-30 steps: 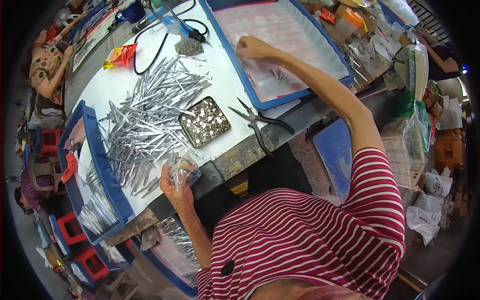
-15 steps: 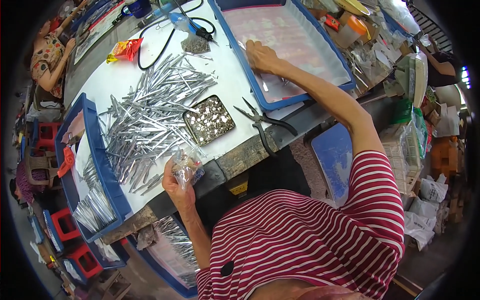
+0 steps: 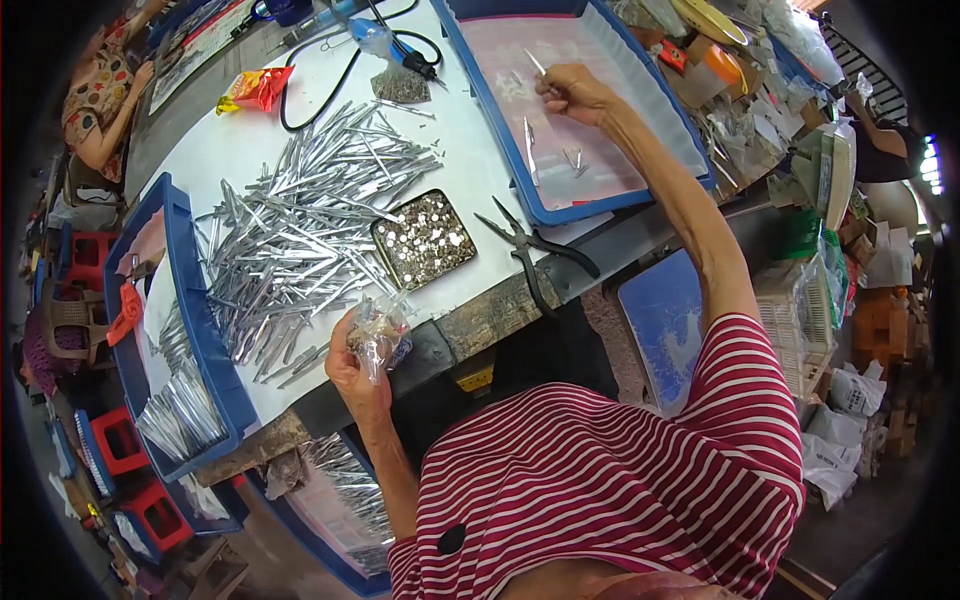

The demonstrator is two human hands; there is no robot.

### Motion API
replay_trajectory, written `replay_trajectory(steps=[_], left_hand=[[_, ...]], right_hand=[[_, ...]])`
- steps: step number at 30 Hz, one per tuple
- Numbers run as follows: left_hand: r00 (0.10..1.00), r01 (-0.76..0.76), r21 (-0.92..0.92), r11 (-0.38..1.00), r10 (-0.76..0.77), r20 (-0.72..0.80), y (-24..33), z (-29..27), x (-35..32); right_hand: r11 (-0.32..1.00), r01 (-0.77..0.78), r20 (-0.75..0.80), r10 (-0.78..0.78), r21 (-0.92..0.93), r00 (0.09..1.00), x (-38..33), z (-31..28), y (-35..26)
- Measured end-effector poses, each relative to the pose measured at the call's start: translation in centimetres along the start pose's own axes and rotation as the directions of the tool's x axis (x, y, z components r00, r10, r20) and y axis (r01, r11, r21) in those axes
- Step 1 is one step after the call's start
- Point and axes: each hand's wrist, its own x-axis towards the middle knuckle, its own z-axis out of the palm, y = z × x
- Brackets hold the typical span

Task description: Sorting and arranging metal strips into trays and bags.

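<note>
Head view: our left hand (image 3: 352,365) grips a crumpled clear plastic bag of small metal bits (image 3: 377,330) at the white desk's (image 3: 250,150) near edge. Our right hand (image 3: 575,92) pinches a thin silver metal strip (image 3: 536,63) (tilted) over the blue-rimmed tray (image 3: 520,195) at the desk's right end.

Left hand (image 3: 352,362) at near table edge, closed around small clear plastic bag (image 3: 376,333) of tiny parts; right hand (image 3: 578,92) reaches far out over blue tray (image 3: 480,75), pinching one slim metal piece (image 3: 537,64) above its pale liner; loose metal pieces lie in tray below; heap of silvery metal strips (image 3: 300,225) on white tabletop; square tin of small round parts (image 3: 424,239) just beside heap; black pliers (image 3: 532,252) near table edge, between tin and tray.
</note>
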Motion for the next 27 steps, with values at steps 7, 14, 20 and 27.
replay_trajectory(steps=[7,14,20,27], left_hand=[[0.997,-0.041,0.032,0.999,0.04,0.06,0.0,-0.7,-0.1],[1.0,-0.008,-0.029,1.0,0.009,0.018,-0.4,0.0,0.1],[0.999,-0.009,-0.057,0.998,0.012,0.051,-0.2,-0.1,0.0],[1.0,-0.001,-0.032,0.999,0.002,0.021,-0.3,-1.2,-0.2]], right_hand=[[0.611,0.448,0.297,-0.338,-0.653,0.893,-1.7,10.8,-3.5],[0.073,0.517,0.522,0.097,-0.853,0.848,5.1,22.7,3.5],[-0.045,0.565,0.567,-0.083,-0.824,0.82,3.3,24.9,5.1],[0.102,0.544,0.344,-0.673,-0.833,0.654,4.2,13.2,-0.4]])
